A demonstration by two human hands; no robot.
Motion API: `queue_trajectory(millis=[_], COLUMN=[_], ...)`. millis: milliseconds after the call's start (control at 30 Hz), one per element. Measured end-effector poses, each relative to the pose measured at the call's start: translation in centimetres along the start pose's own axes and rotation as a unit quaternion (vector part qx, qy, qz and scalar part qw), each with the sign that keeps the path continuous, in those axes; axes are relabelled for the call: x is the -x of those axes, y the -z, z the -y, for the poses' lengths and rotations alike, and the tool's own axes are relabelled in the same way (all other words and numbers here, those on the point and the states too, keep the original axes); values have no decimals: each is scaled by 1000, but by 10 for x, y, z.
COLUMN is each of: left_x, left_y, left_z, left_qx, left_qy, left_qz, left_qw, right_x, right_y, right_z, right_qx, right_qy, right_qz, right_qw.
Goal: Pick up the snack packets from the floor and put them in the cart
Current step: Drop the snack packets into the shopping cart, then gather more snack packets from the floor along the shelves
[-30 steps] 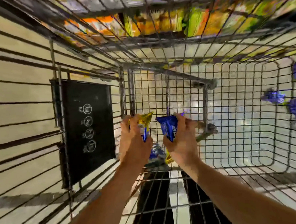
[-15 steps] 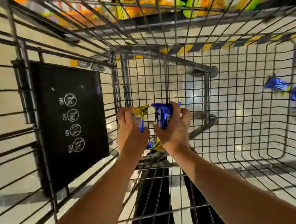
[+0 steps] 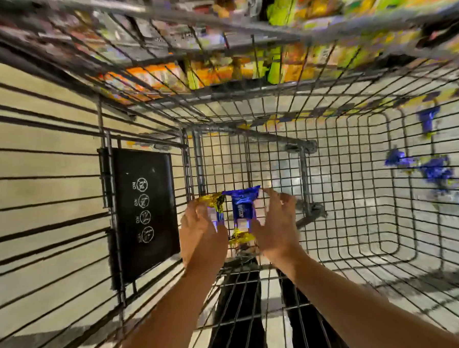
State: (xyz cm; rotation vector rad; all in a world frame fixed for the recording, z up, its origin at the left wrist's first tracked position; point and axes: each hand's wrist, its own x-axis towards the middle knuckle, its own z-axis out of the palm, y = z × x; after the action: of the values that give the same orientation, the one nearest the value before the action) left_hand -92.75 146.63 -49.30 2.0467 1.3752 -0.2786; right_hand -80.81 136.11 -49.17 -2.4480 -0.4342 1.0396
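Head view: inside the cart [image 3: 354, 146], left hand [image 3: 199, 234] grips a yellow-ended packet [image 3: 214, 204]; right hand [image 3: 276, 224], grip released, flanks the blue packet [image 3: 243, 205] between both hands.

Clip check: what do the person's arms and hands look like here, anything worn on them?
Both forearms are bare, with no sleeves in view. The left hand and right hand wear no gloves; no watch, bracelet or ring is visible. Motion blur softens the fingers.

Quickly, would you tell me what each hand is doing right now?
Left hand: grips a snack packet.
Right hand: fingers spread, open, beside the blue packet, not gripping it.
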Motion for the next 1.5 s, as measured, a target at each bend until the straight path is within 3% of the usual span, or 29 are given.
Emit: queue_trajectory(millis=[333,433,800,1033,1500], left_x=[57,74,145,200,335], left_y=[145,176,231,226,100], left_z=[-109,-145,-275,-338,-467], left_qx=[-60,-52,-47,-127,-229], left_qy=[-160,-205,-379,-457,-529], left_qz=[-28,-46,-73,-83,-75], left_qw=[985,976,921,876,814], right_x=[89,111,206,244,305], right_y=[160,206,325,387,481], right_z=[89,100,100,51,-140], right_qx=[54,43,24,153,64], right_qy=[101,142,166,129,33], right_qz=[-37,-81,-266,-326,-416], right_qw=[993,985,949,924,906])
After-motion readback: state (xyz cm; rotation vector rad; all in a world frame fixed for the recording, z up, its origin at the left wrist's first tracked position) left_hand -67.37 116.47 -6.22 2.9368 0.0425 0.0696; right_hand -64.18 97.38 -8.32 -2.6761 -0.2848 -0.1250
